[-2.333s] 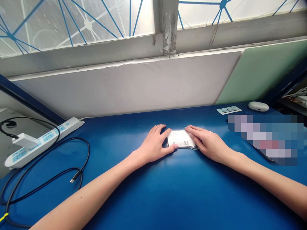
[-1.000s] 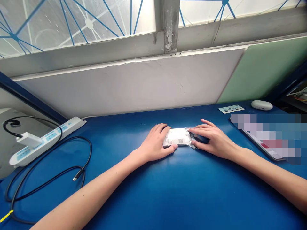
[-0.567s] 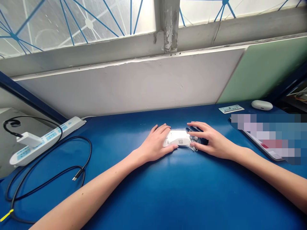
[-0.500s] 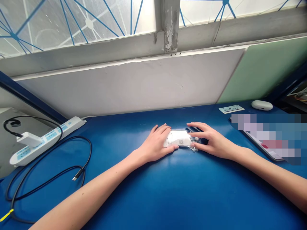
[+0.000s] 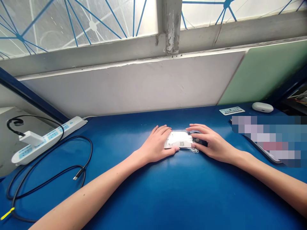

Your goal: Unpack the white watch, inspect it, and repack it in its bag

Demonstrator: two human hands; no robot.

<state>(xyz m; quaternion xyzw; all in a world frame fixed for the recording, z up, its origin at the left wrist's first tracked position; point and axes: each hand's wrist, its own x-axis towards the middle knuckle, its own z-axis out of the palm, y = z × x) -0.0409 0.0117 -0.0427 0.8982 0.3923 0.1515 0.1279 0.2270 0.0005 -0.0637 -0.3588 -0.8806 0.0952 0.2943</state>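
A small flat packet [image 5: 178,140] with a white printed label, in shiny clear wrapping, lies on the blue table [image 5: 168,191] at mid-depth. My left hand [image 5: 155,143] rests at its left end, fingers curved over the far edge and thumb along the near edge, gripping it. My right hand [image 5: 212,142] lies at its right end, fingers spread and pressing on a dark part that sticks out of the packet there. What that dark part is cannot be made out.
A white power strip [image 5: 45,140] with a white charger [image 5: 31,138] lies at the left edge, a black cable [image 5: 59,169] looping beside it. At the far right are a white label card [image 5: 231,111], a white earbud case [image 5: 262,107] and a blurred flat device [image 5: 268,140]. A white wall stands behind.
My right hand slid from on top of the packet to its right end, uncovering the white label and a dark part. The left hand stayed at the left end.
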